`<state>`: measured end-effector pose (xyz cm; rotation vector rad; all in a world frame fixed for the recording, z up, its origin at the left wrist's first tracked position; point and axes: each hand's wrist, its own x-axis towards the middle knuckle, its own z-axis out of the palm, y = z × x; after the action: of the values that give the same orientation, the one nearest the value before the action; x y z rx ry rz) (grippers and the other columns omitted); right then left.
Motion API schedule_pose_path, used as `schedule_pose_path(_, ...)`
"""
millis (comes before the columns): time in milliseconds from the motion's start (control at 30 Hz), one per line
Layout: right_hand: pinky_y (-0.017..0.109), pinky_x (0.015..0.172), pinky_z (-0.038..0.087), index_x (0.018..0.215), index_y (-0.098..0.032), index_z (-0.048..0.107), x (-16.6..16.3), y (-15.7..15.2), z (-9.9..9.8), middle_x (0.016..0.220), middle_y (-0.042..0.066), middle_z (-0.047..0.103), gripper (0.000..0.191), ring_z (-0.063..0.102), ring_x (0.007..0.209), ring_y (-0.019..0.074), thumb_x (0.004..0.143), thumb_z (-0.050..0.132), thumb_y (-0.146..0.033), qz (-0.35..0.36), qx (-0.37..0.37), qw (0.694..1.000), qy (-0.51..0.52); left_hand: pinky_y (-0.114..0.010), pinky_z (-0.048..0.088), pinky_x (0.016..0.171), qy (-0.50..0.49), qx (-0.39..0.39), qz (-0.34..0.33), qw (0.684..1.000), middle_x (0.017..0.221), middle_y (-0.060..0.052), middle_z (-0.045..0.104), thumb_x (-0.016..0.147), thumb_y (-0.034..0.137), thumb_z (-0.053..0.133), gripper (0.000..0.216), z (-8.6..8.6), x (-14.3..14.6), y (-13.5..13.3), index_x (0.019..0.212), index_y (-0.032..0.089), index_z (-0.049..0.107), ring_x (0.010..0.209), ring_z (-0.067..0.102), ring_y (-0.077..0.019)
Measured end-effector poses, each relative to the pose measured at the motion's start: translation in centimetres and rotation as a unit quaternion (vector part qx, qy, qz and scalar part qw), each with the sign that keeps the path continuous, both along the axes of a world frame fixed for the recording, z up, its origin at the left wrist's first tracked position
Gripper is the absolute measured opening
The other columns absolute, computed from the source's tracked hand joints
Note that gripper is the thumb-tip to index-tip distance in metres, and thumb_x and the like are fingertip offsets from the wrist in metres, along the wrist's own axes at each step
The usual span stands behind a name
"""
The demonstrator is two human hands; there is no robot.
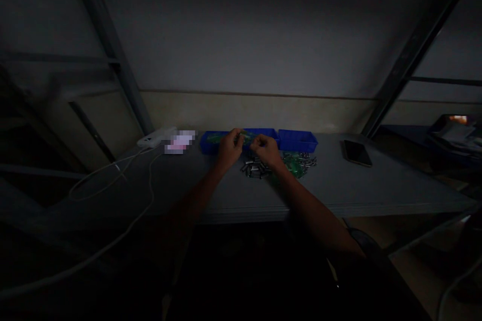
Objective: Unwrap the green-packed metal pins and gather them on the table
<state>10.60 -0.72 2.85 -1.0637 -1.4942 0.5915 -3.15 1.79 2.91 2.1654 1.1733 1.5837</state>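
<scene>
We see a grey table set against a pale wall. On its far edge stand three blue trays side by side. Before them lie a small heap of metal cylinders and, just to its right, a cluster of green boards (too dim to tell finer detail). A dark phone lies flat, well apart to the right. At the far left corner rests a white adapter, its white cable looping across the table and over its front edge.
</scene>
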Motion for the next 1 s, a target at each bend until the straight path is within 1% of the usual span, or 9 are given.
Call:
schedule_pose_path(167, 0.022, 0.051, 0.030, 0.054, -0.019, 0.049, -0.3, -0.1, 0.1, 0.049, -0.005, 0.043, 0.029, 0.039, 0.050, 0.0088, 0.063, 0.057, -0.044, 0.073, -0.103, 0.989, 0.072, -0.029, 0.048, 0.082, -0.005, 0.044, -0.007, 0.999, 0.094, -0.005, 0.066, 0.084, 0.018, 0.047, 0.016, 0.0, 0.0, -0.1, 0.094, 0.018, 0.060, 0.090, 0.061, -0.0162)
schedule_pose_path(300, 0.023, 0.051, 0.035, 0.064, -0.019, 0.056, -0.3, -0.3, 0.7, 0.053, -0.001, 0.052, 0.046, 0.049, 0.053, 0.0121, 0.071, 0.047, -0.064, 0.169, -0.225, 0.936, 0.211, -0.033, 0.046, 0.091, 0.031, 0.095, -0.027, 0.995, 0.097, -0.005, 0.060, 0.082, 0.014, 0.049, 0.013, 0.1, 0.0, -0.1, 0.086, 0.019, 0.061, 0.099, 0.056, -0.0163)
schedule_pose_path(367, 0.024, 0.051, 0.036, 0.069, -0.018, 0.059, -0.3, -0.1, 0.7, 0.055, 0.001, 0.055, 0.046, 0.051, 0.053, 0.0129, 0.072, 0.048, -0.063, 0.172, -0.238, 0.925, 0.240, -0.035, 0.043, 0.095, 0.057, 0.106, -0.037, 0.992, 0.103, -0.006, 0.055, 0.080, 0.012, 0.051, 0.013, 0.0, 0.0, -0.1, 0.084, 0.019, 0.062, 0.104, 0.053, -0.0169)
schedule_pose_path(533, 0.025, 0.056, 0.039, 0.069, -0.017, 0.059, 0.1, 1.0, -0.3, 0.059, -0.001, 0.058, 0.031, 0.052, 0.057, 0.0135, 0.070, 0.059, -0.048, 0.034, -0.120, 0.971, 0.203, -0.039, 0.035, 0.105, 0.109, 0.090, -0.043, 0.989, 0.120, -0.007, 0.044, 0.072, 0.009, 0.059, 0.016, -0.7, 0.2, -0.3, 0.083, 0.019, 0.065, 0.118, 0.044, -0.0202)
schedule_pose_path(667, 0.030, 0.073, 0.043, 0.081, -0.017, 0.065, 0.7, 1.1, -0.3, 0.080, 0.003, 0.064, 0.021, 0.056, 0.077, 0.0170, 0.076, 0.052, -0.033, -0.056, 0.055, 0.995, 0.058, -0.041, 0.033, 0.105, 0.072, 0.019, -0.016, 0.997, 0.119, -0.007, 0.049, 0.072, 0.029, 0.066, 0.014, -0.9, 0.2, 0.2, 0.083, 0.020, 0.067, 0.120, 0.042, -0.0237)
schedule_pose_path(800, 0.033, 0.086, 0.043, 0.095, -0.019, 0.068, 0.8, 0.2, 0.1, 0.095, 0.007, 0.060, 0.030, 0.055, 0.092, 0.0192, 0.075, 0.045, -0.013, -0.074, 0.119, 0.984, -0.109, -0.035, 0.050, 0.074, -0.047, -0.190, -0.084, 0.977, 0.085, -0.008, 0.065, 0.087, 0.058, 0.031, 0.053, -0.4, -0.1, 1.0, 0.078, 0.018, 0.066, 0.082, 0.061, -0.0193)
schedule_pose_path(867, 0.035, 0.091, 0.042, 0.096, -0.020, 0.069, 0.7, 0.0, 0.1, 0.099, 0.007, 0.057, 0.038, 0.052, 0.098, 0.0201, 0.071, 0.044, -0.006, -0.067, 0.119, 0.976, -0.168, -0.030, 0.047, 0.057, -0.085, -0.276, -0.121, 0.950, 0.073, -0.008, 0.066, 0.086, 0.064, 0.019, 0.065, -0.2, -0.3, 1.1, 0.078, 0.018, 0.065, 0.063, 0.061, -0.0168)
schedule_pose_path(933, 0.036, 0.093, 0.041, 0.099, -0.021, 0.069, 0.5, 0.0, -0.1, 0.105, 0.008, 0.053, 0.046, 0.051, 0.101, 0.0207, 0.068, 0.043, -0.001, -0.059, 0.113, 0.972, -0.199, -0.026, 0.043, 0.049, -0.098, -0.288, -0.124, 0.944, 0.067, -0.006, 0.065, 0.083, 0.064, 0.029, 0.059, -0.1, -0.5, 1.1, 0.080, 0.017, 0.065, 0.056, 0.059, -0.0150)
schedule_pose_path(1000, 0.036, 0.095, 0.041, 0.102, -0.022, 0.068, 0.3, 0.2, -0.3, 0.111, 0.008, 0.049, 0.052, 0.050, 0.103, 0.0207, 0.065, 0.041, 0.002, -0.056, 0.107, 0.971, -0.207, -0.024, 0.042, 0.049, -0.070, -0.247, -0.109, 0.960, 0.065, -0.004, 0.065, 0.079, 0.058, 0.045, 0.045, 0.0, -0.9, 1.2, 0.081, 0.018, 0.065, 0.057, 0.059, -0.0146)
